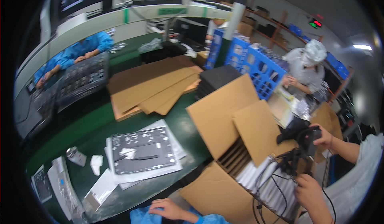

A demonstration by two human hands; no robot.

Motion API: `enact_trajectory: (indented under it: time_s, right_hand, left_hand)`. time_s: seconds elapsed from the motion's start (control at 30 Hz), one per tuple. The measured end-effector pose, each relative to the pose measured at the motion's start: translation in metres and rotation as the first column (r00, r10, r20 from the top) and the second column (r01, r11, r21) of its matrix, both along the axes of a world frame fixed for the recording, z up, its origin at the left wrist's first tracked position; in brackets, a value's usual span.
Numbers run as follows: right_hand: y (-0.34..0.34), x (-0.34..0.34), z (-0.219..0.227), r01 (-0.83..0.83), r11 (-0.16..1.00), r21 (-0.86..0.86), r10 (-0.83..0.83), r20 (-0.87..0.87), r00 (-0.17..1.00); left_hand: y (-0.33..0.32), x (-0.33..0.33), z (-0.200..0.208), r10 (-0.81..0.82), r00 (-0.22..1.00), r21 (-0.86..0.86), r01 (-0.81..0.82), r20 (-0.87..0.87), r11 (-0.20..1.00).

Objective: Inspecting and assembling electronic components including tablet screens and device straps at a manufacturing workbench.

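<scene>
Low in the picture my right hand reaches in from the lower right, a blue cuff behind it. Its fingers lie loosely outstretched over blue sleeve fabric, and nothing shows in them. My left hand does not appear. Ahead on the green table, a dark flat panel with small white patches rests on white sheets. A crumpled white wipe and a slim dark tool lie on the panel. Just right of my hand stands an open cardboard box with upright dividers and white flat items.
A co-worker's hands at the right hold black cables over the box. Cardboard sheets, blue crates and a black stack stand farther back. A metal can is at the left. Others work beyond.
</scene>
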State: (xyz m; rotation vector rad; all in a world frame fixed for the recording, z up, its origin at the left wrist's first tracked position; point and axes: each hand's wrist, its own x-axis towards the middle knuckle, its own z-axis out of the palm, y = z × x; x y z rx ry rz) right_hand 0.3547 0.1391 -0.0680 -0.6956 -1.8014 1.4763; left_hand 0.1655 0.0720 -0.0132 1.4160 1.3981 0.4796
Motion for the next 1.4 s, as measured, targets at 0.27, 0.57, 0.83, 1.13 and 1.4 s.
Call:
enact_trajectory:
  time_s: [0.27,0.57,0.83,1.13,1.4]
  right_hand:
    - [0.039,0.016,0.040,0.062,0.983,0.174,-0.087,0.140,0.986]
    - [0.135,-0.007,0.041,0.259,0.575,0.776,-0.624,0.212,0.752]
    - [0.134,0.020,0.032,0.390,0.511,0.766,-0.709,0.119,0.695]
    - [0.138,0.091,0.010,0.786,0.303,0.540,-0.929,-0.017,0.370]
    - [0.155,0.084,-0.009,0.781,0.285,0.555,-0.956,0.105,0.274]
  left_hand:
    - [-0.026,-0.059,0.062,-0.253,0.936,-0.075,0.242,-0.244,0.967]
    - [0.117,-0.034,0.034,0.470,0.863,0.797,-0.147,-0.186,0.586]
    - [0.214,-0.017,-0.010,0.339,0.864,0.822,0.138,-0.373,0.553]
    - [0.209,0.000,-0.020,0.320,0.839,0.820,0.230,-0.440,0.524]
    - [0.209,-0.020,-0.047,0.435,0.891,0.879,-0.096,-0.133,0.466]
